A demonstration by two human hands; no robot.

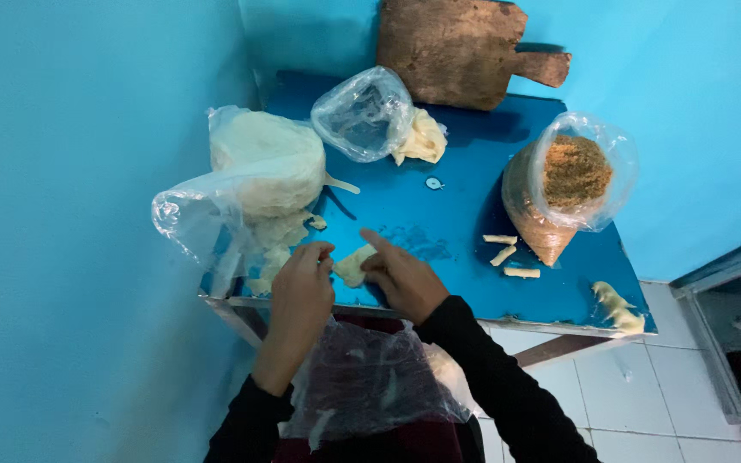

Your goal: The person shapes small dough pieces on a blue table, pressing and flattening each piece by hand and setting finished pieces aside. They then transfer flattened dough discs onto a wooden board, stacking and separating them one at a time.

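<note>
Both hands are pinching a small piece of dough (352, 266) at the near edge of the blue worktop (456, 223), left hand (302, 291) and right hand (400, 279) closed on it. Bags and a wooden board (448, 51) are sitting against blue walls (70, 214).

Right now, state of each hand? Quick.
Left hand: fingers pinched on the piece of dough.
Right hand: pinching the same piece of dough from the other side, index finger stretched out over the blue table.
</note>
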